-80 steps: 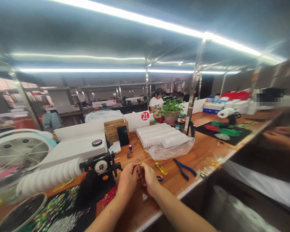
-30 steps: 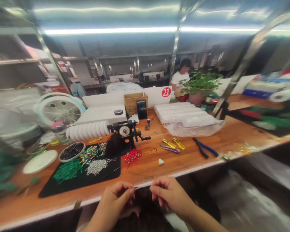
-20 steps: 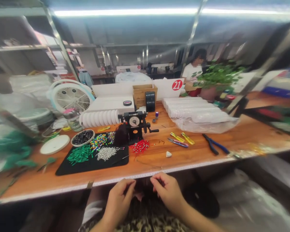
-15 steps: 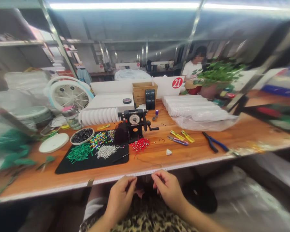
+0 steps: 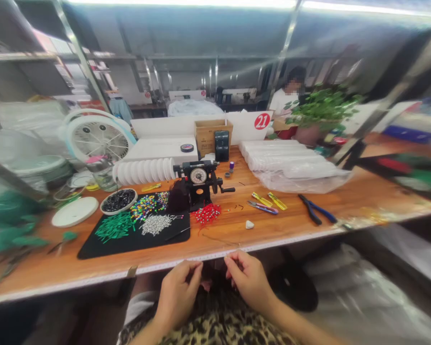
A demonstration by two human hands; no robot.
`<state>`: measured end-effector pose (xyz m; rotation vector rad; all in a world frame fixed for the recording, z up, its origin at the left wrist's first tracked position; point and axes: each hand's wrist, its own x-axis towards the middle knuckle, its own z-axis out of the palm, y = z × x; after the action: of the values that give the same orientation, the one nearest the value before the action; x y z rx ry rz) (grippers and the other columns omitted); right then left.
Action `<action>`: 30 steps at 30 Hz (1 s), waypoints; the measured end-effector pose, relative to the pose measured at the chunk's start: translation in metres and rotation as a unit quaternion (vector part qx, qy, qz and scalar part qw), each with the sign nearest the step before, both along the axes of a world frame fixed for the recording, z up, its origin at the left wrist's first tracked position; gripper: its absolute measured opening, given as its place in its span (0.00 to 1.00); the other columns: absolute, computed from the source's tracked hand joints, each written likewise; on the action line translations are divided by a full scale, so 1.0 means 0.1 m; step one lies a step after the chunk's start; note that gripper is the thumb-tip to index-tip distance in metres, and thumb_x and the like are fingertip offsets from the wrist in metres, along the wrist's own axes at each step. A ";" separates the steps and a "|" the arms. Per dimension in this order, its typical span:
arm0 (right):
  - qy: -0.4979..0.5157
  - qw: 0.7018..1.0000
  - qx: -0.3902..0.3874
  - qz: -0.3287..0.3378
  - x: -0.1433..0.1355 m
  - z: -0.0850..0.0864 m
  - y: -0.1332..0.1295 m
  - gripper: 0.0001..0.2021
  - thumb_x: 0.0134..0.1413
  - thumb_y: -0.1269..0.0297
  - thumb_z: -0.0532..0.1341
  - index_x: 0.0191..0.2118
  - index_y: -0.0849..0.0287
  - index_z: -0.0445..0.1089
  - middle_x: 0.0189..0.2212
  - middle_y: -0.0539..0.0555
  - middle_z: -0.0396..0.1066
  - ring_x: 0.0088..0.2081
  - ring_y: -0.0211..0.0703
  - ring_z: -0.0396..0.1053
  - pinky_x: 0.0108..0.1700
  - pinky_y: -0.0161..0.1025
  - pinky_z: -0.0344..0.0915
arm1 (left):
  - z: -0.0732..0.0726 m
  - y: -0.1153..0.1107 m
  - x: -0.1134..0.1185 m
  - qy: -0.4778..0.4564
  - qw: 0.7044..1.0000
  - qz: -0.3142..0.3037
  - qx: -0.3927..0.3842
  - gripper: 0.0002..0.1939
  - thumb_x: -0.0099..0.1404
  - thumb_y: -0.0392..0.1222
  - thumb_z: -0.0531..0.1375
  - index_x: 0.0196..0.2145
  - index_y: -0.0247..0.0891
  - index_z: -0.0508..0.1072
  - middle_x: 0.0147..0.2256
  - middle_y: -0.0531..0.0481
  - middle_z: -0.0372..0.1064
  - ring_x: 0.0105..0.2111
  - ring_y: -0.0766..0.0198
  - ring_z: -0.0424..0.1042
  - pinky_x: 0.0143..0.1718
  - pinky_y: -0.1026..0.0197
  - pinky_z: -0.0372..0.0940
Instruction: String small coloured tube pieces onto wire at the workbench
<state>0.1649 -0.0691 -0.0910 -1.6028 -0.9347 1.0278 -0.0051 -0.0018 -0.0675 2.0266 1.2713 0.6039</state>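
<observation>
My left hand (image 5: 181, 288) and my right hand (image 5: 248, 279) are held apart just below the table's front edge, over my lap. Thumb and fingertips are pinched together on each; whatever they hold is too fine to make out. A thin dark strand (image 5: 219, 239) lies on the wood by the edge ahead of my right hand. On a black mat (image 5: 132, 244) sit heaps of green tube pieces (image 5: 115, 226), silvery pieces (image 5: 156, 224) and multicoloured beads (image 5: 143, 207). Beside the mat is a pile of red strands with beads (image 5: 206, 215).
A black hand-cranked winder (image 5: 198, 179) with white discs (image 5: 143, 171) stands behind the mat. To the right lie snips (image 5: 262, 207), a white triangular piece (image 5: 249, 224) and blue-handled pliers (image 5: 318, 210). Plastic-wrapped rolls (image 5: 290, 163) are farther back. Another person (image 5: 287, 98) sits beyond the plant.
The camera view has shifted slightly, so the table items appear a little further left. Both hands keep the same pinched pose in nearly the same place.
</observation>
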 end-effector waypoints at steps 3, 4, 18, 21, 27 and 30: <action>0.011 1.000 -0.003 -0.002 0.00 0.00 0.00 0.19 0.54 0.49 0.54 0.25 0.61 0.64 0.17 0.47 0.63 0.18 0.28 0.60 0.23 0.26 0.56 | 0.03 0.00 0.01 0.005 1.000 0.005 -0.004 0.11 0.61 0.47 0.57 0.30 0.41 0.77 0.31 0.50 0.76 0.32 0.59 0.73 0.35 0.63 0.62; 0.012 1.000 -0.002 -0.003 -0.01 0.00 0.00 0.19 0.54 0.49 0.54 0.26 0.61 0.64 0.17 0.47 0.64 0.18 0.28 0.60 0.23 0.26 0.56 | 0.04 0.00 0.01 0.005 1.000 0.008 -0.005 0.11 0.60 0.47 0.57 0.30 0.41 0.77 0.31 0.50 0.76 0.32 0.58 0.73 0.35 0.62 0.62; -0.031 0.999 -0.010 -0.008 -0.01 0.00 0.00 0.19 0.53 0.48 0.54 0.27 0.61 0.67 0.20 0.50 0.68 0.19 0.29 0.61 0.24 0.27 0.57 | 0.09 -0.02 0.05 -0.001 1.000 0.011 -0.027 0.12 0.61 0.46 0.56 0.26 0.41 0.76 0.27 0.51 0.75 0.29 0.59 0.71 0.33 0.63 0.60; -0.030 0.999 -0.009 -0.009 -0.01 -0.01 0.00 0.19 0.53 0.48 0.54 0.27 0.61 0.67 0.20 0.51 0.68 0.19 0.29 0.61 0.24 0.27 0.57 | 0.08 -0.02 0.05 -0.002 1.000 0.014 -0.018 0.11 0.60 0.46 0.57 0.25 0.41 0.76 0.26 0.51 0.75 0.28 0.60 0.71 0.32 0.63 0.59; -0.028 0.999 -0.011 -0.013 -0.02 -0.01 -0.01 0.19 0.54 0.49 0.53 0.26 0.61 0.65 0.20 0.50 0.68 0.19 0.29 0.62 0.25 0.27 0.57 | 0.07 -0.02 0.05 0.013 1.000 0.008 -0.011 0.12 0.61 0.45 0.56 0.25 0.41 0.76 0.26 0.52 0.75 0.28 0.61 0.71 0.33 0.63 0.59; -0.018 1.000 -0.007 -0.013 -0.02 -0.02 -0.01 0.18 0.54 0.50 0.53 0.26 0.61 0.65 0.19 0.50 0.67 0.19 0.28 0.61 0.25 0.27 0.57 | 0.06 -0.02 0.06 0.016 1.000 0.013 -0.010 0.11 0.61 0.45 0.56 0.26 0.41 0.76 0.27 0.51 0.75 0.29 0.60 0.71 0.33 0.63 0.59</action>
<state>0.1625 -0.0702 -0.0929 -1.6459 -0.9315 0.9921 0.0011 -0.0034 -0.0614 2.0129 1.3186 0.5703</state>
